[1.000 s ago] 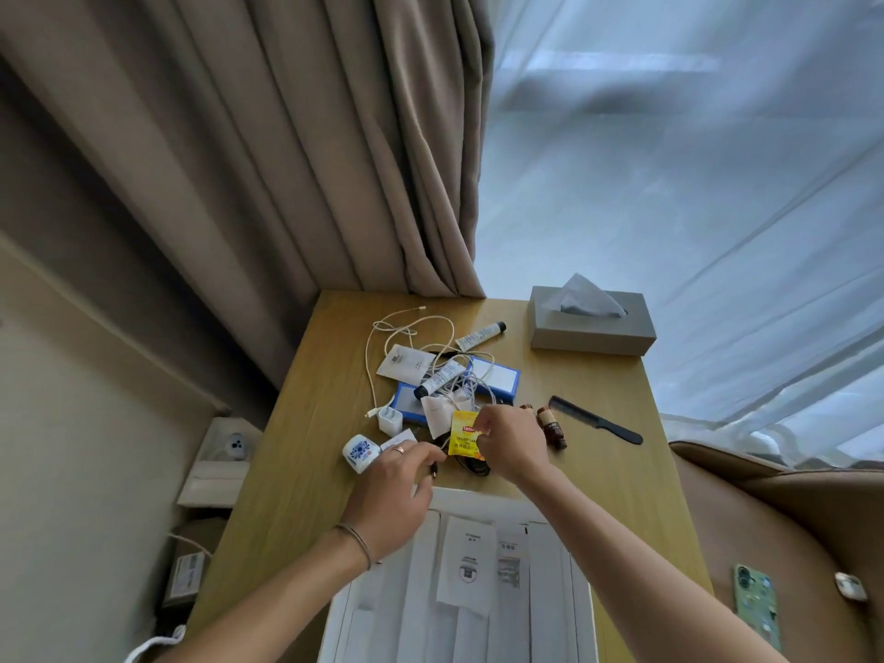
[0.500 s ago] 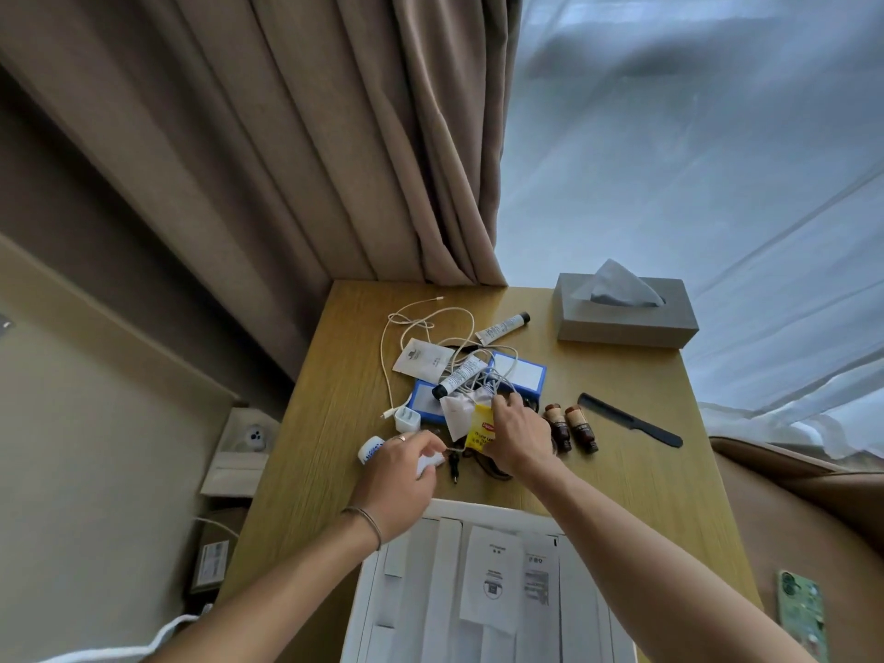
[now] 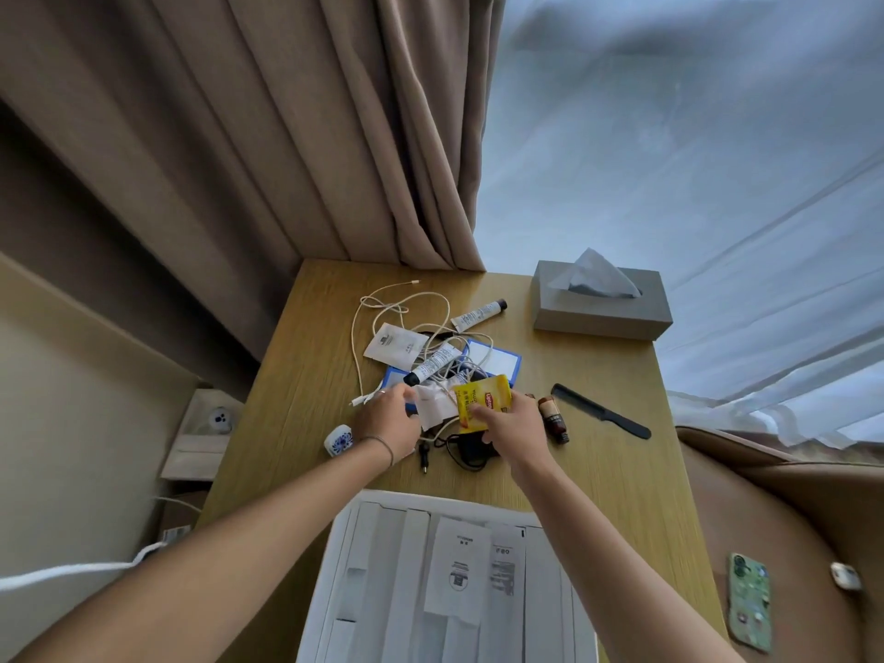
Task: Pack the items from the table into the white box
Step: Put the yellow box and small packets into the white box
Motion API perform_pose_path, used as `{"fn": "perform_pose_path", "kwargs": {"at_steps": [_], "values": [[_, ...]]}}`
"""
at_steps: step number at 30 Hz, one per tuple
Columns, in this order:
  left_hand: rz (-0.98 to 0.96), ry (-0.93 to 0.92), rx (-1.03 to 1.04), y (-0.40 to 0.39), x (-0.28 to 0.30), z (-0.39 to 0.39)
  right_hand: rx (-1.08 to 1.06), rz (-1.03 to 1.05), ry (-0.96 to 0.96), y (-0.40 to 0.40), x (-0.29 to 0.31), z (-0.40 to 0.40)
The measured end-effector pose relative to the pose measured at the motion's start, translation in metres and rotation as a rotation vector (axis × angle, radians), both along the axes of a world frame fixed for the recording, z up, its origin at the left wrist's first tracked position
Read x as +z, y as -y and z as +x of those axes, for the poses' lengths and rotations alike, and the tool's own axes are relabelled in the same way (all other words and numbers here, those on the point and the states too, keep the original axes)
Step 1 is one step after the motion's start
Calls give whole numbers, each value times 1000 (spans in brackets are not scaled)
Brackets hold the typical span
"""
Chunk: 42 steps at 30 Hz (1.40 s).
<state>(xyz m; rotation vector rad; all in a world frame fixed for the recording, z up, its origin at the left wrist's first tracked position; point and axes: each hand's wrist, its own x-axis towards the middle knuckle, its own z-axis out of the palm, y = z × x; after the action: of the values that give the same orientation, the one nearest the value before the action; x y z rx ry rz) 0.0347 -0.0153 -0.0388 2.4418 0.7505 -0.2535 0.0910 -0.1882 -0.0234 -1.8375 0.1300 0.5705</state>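
We see the yellow paper tea-bag sachet (image 3: 483, 408) pinched in our right hand (image 3: 514, 425), lifted just above the tangle of white cable (image 3: 382, 303) on the wooden worktop (image 3: 622, 471). Our left hand (image 3: 388, 420), fingers curled, touches a white paper packet (image 3: 433, 408); whether its grip holds anything we cannot tell. The open white cardboard box (image 3: 378, 590) sits at the near edge.

The table (image 3: 598, 471) is wood-grain, yellowish, with a smooth, slightly shiny finish. At its near edge the white box (image 3: 382, 590) looks like matt cardboard, with paper sheets (image 3: 461, 567) inside. The yellow sachet (image 3: 480, 406) pinched in the right hand (image 3: 514, 423) is glossy foil or plastic. Toward the right edge lies a matt black plastic comb (image 3: 600, 417). At the far right corner the grey tissue box (image 3: 602, 308) is matt, with soft paper tissue (image 3: 595, 275) poking out
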Motion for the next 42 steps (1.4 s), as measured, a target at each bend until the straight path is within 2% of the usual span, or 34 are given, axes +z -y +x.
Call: {"fn": "perform_pose_path", "kwargs": {"at_steps": [2, 5, 8, 13, 20, 26, 30, 33, 36, 39, 42], "values": [[46, -64, 21, 4, -7, 7, -30, 44, -7, 5, 5, -4], [-17, -106, 140, 10, -19, 17, -12, 32, -7, 11, 10, -9], [-109, -27, 277, 15, -25, 26, -4, 20, -17, 17, 12, -11], [-250, 89, 390, 15, -30, 30, -40, 45, -42, 28, 17, -16], [-413, 218, 323, 17, -12, 22, -49, 138, -80, 39, 34, -26], [-371, 357, 334, 20, 28, -1, -67, 190, -105, 48, 46, -40], [-463, 442, 389, 18, 48, -24, -44, 164, -116, 53, 46, -55], [-582, 472, 502, 16, 57, -44, 35, 191, -120, 59, 46, -73], [-738, 513, 650, 14, 63, -67, 164, 112, -124, 65, 41, -95], [-936, 538, 787, 14, 66, -87, 357, -42, -148, 68, 29, -122], [-1005, 531, 813, 16, 67, -105, 605, -267, -166, 69, 10, -144]]}}
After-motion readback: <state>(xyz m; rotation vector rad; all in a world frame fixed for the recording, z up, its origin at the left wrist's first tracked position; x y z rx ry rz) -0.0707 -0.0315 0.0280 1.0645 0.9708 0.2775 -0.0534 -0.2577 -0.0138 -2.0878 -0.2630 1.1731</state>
